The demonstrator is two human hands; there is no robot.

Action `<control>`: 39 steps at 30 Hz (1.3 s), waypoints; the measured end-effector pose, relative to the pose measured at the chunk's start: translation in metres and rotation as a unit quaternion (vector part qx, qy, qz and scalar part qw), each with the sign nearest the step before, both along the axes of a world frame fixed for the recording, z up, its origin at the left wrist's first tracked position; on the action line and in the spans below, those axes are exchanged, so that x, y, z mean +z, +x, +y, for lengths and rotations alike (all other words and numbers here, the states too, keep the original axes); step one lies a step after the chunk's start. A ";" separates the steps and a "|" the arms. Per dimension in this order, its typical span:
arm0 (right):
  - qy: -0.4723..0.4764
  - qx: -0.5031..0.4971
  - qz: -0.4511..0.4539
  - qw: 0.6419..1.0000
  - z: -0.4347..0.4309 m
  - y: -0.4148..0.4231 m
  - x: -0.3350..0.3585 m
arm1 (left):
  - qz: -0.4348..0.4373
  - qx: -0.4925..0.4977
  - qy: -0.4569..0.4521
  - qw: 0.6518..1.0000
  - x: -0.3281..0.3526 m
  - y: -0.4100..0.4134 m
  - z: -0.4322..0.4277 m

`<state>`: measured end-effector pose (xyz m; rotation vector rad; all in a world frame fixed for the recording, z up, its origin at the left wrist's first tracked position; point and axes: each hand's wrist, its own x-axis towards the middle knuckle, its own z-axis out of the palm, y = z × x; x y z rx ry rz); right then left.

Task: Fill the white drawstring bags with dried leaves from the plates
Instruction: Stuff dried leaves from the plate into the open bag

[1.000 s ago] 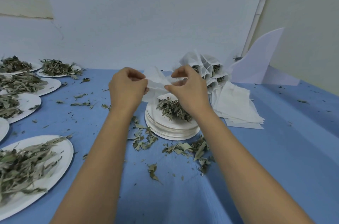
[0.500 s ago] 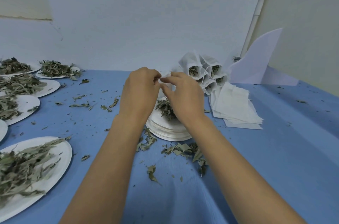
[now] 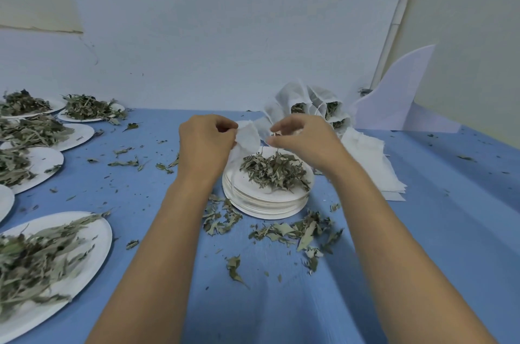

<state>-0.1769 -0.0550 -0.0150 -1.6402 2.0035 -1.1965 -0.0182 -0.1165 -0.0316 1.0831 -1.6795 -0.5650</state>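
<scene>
left hand [image 3: 206, 143] grip clamped on white bag [image 3: 249, 135], just above plate stack [image 3: 264, 202]. right hand [image 3: 306, 143] beside bag, grip state unclear. best open mouth wide over stack's leaves [image 3: 274, 170] before loading.

Plate stack [image 3: 264, 202] ctr w/ leaves [image 3: 274, 170] on top, filled bags [image 3: 315, 107] behind.

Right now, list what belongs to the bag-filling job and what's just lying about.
Job: white bag in left hand; right hand; leaves on plate stack; flat empty bags; filled bags; leaf plates at left.
Lying about: spilled leaves on the cloth; white card by the wall.
</scene>
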 end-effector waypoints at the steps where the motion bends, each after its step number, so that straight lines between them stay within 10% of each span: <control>1: 0.064 0.001 0.035 0.997 0.003 -0.005 0.003 | -0.001 -0.001 0.003 1.000 -0.001 -0.001 0.000; 10: 0.294 -0.036 0.176 0.939 0.002 0.011 -0.002 | 0.003 0.009 0.001 1.000 -0.004 -0.004 0.002; 31: 0.027 -0.106 0.075 0.991 0.000 -0.005 0.001 | 0.034 0.000 0.006 0.999 -0.018 -0.019 0.007; 39: -0.020 -0.046 -0.122 0.991 0.007 -0.006 0.012 | 0.054 -0.018 0.038 0.998 -0.026 -0.022 0.006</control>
